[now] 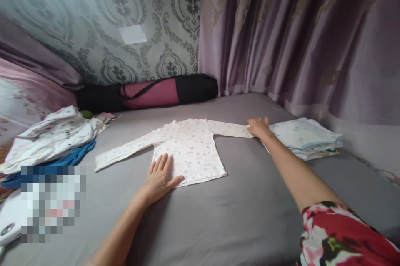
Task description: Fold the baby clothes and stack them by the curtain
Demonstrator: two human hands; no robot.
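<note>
Damask-patterned wallpaper (175,11), grey scrollwork on a pale ground, backs the room; a pale rect. patch (133,33) sits on it. To the R hangs a mauve curtain (250,28), satiny, w/ deep vertical folds & goldish motifs. Head view, the only one: a smooth grey sheet (250,216), matte, slight wrinkles nr the front edge. Along the wall lies a long tubular bag (151,93), black ends, maroon middle, black strap slanting across.

Mid-sheet, a small white long-sleeved shirt (190,149) is laid out flat, thin soft knit by the look of it, tiny pastel prints, body approx. square. One sleeve (125,155) slants down to the L; the other sleeve (229,128) runs nearly straight out R.

Left hand (161,176) is flat, palm down, fingers a bit apart, on the shirt's lower L corner, gripping nothing. Right hand (259,128) is at the R cuff, fingers bent; can't tell if it's pinching or just pressing. A red floral cuff (343,232) covers that arm nr the elbow.

Just beyond the right hand: a squarish stack of folded cloths (308,132), pale w/ bluish edging. Far L: a loose, crumpled heap of white printed clothes (59,128), rumpled blue cloth (78,153) at its edge.
</note>
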